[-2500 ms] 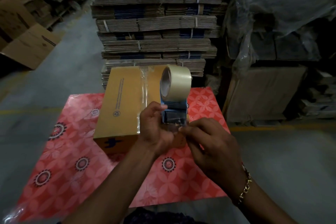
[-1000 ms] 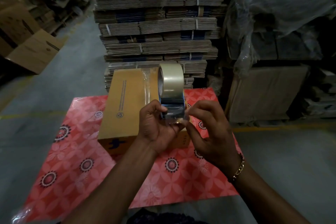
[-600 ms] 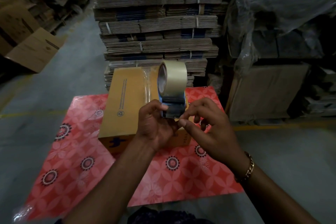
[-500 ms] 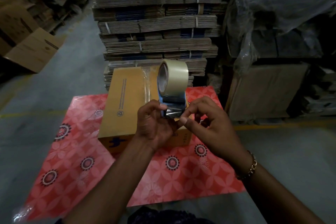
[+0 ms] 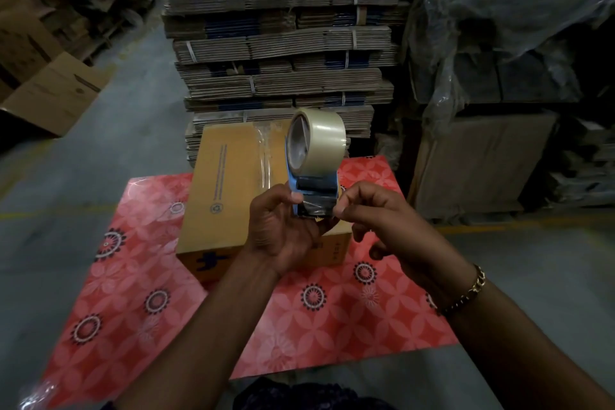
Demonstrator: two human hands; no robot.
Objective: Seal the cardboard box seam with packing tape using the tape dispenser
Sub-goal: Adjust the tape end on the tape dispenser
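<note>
Grey concrete floor (image 5: 100, 156) takes up the left side and lower right of the frame, with open room on the left between the table and the loose cartons in the upper left. A tall stack of strapped flat cardboard (image 5: 283, 53) fills the upper centre, its lowest bundles just behind the table's far edge. Plastic-covered pallets (image 5: 509, 53) crowd the upper right, close to the table's right corner.

The table (image 5: 332, 326), covered in a red floral sheet, sits at centre; its near edge runs along the lower frame and its left corner reaches the lower left. Bare cloth shows on all sides of the cardboard box (image 5: 226, 183), which lies at centre with its long side running away from the camera, its far end at the table's far edge. A clear tape strip already runs along the top seam. A vertical line of small print and a round emblem mark the top; a blue mark shows on the near face. None of it can be read.

The tape dispenser (image 5: 314, 190), blue-framed with a clear roll on top, is held up above the box's right half. The left hand (image 5: 283, 236) is wrapped round its handle, thumb against the left side. The right hand (image 5: 382, 220) pinches at the tape end on the dispenser's right edge with thumb and forefinger. A chain bracelet (image 5: 472, 289) circles the right wrist.
</note>
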